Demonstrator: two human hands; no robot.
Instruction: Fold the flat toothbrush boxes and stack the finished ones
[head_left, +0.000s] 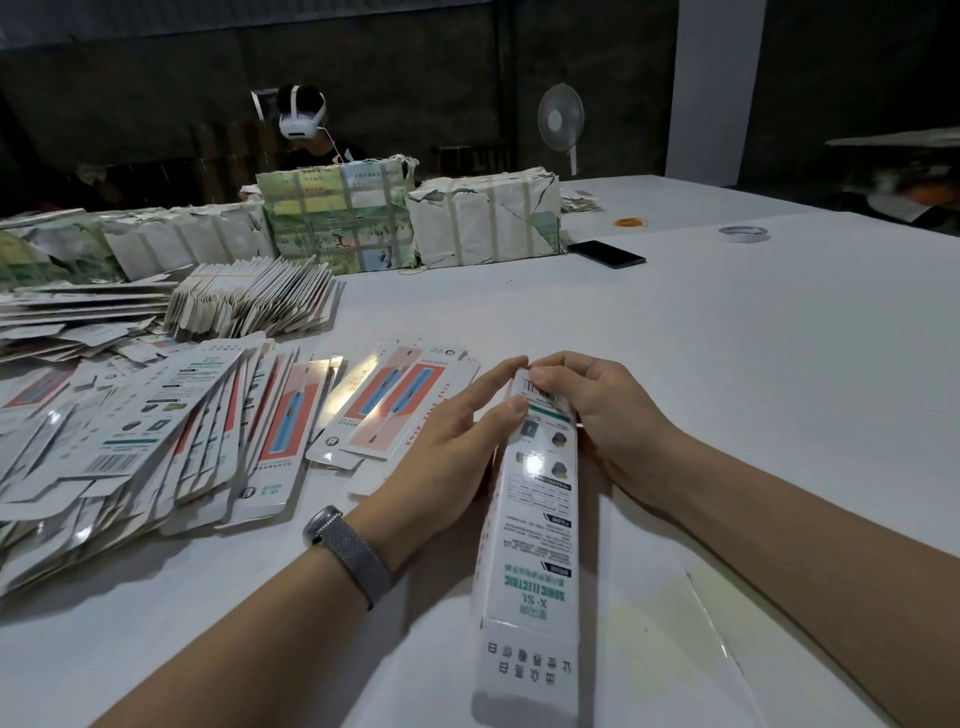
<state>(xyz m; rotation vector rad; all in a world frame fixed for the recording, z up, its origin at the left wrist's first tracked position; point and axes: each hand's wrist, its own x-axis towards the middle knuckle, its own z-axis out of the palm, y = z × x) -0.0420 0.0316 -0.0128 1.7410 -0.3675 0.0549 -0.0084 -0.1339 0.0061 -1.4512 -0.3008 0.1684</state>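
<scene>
A long white toothbrush box (535, 525) with green lettering is opened into a tube and points away from me, its near end resting low in the view. My left hand (447, 447) lies against its left side, fingers mostly straight with thumb and forefinger at the far end. My right hand (597, 405) grips the far end from the right, fingers curled over the top flap by the barcode. A spread heap of flat toothbrush boxes (156, 436) lies on the white table (753, 374) to the left. Two flat boxes with red and blue print (389, 405) lie beside my left hand.
Banded bundles of flat boxes (254, 301) and wrapped packs (483, 223) stand at the back. A black phone (607, 253), a tape roll (744, 234) and rubber bands (630, 222) lie far right. A person with a headset (304, 124) sits opposite. A fan (561, 122) stands behind.
</scene>
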